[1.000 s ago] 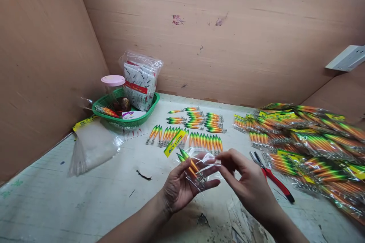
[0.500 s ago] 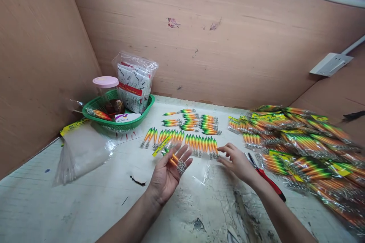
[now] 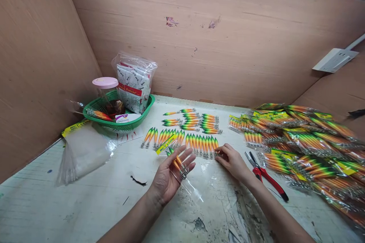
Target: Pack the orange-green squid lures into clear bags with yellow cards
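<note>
My left hand (image 3: 168, 176) is palm up, its thumb closed over a few green-yellow-orange squid lures (image 3: 177, 161) with metal hooks at their ends. A clear plastic bag (image 3: 194, 191) with a yellow header lies with them; whether the lures are inside it I cannot tell. My right hand (image 3: 231, 162) pinches the hooked end of the last lure (image 3: 216, 144) at the right of a front row. More squid lures (image 3: 198, 144) stand side by side in that row, hooks toward me. Behind it, further lures (image 3: 189, 121) lie sideways in small stacks.
Red-handled pliers (image 3: 268, 178) lie right of my right hand, beside a large heap of bagged lures (image 3: 308, 140). At left are a stack of clear bags (image 3: 85, 152) and a green basket (image 3: 131, 124) holding a lidded jar (image 3: 105, 83) and a packet bag (image 3: 134, 83).
My right hand has moved slightly left and its fingers have closed at the row's right end. My left hand has shifted a little right and down with the lures and bag.
</note>
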### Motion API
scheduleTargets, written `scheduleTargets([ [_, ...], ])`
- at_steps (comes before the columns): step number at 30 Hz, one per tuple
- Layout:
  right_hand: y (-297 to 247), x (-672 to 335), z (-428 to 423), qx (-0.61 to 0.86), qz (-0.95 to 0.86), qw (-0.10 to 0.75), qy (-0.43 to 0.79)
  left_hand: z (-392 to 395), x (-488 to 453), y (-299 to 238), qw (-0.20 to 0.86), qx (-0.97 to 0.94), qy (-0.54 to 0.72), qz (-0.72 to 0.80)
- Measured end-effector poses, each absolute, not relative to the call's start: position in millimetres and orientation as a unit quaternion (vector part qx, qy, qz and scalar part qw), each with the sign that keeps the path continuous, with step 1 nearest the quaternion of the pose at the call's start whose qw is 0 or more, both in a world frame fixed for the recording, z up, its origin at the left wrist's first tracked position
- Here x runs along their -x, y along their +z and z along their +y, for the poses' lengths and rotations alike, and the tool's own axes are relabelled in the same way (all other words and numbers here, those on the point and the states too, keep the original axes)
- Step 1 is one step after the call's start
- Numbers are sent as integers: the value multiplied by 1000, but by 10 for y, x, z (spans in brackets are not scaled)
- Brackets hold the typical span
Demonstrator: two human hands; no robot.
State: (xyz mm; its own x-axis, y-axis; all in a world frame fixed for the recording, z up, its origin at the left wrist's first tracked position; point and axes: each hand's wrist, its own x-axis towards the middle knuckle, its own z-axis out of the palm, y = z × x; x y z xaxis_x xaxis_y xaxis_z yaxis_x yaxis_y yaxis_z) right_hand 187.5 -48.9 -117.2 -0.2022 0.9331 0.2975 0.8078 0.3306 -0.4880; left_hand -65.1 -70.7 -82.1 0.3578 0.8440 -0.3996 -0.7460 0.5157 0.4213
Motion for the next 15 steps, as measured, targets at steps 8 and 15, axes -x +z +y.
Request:
scheduleTargets([
  [8,-560,-2000,-896,548,-776,302,84,-702,653,-837,819,-74,490,289],
  [15,121,-1674,-1561,335,-919,149,147,-709,635,-842,827,-66,485,277],
])
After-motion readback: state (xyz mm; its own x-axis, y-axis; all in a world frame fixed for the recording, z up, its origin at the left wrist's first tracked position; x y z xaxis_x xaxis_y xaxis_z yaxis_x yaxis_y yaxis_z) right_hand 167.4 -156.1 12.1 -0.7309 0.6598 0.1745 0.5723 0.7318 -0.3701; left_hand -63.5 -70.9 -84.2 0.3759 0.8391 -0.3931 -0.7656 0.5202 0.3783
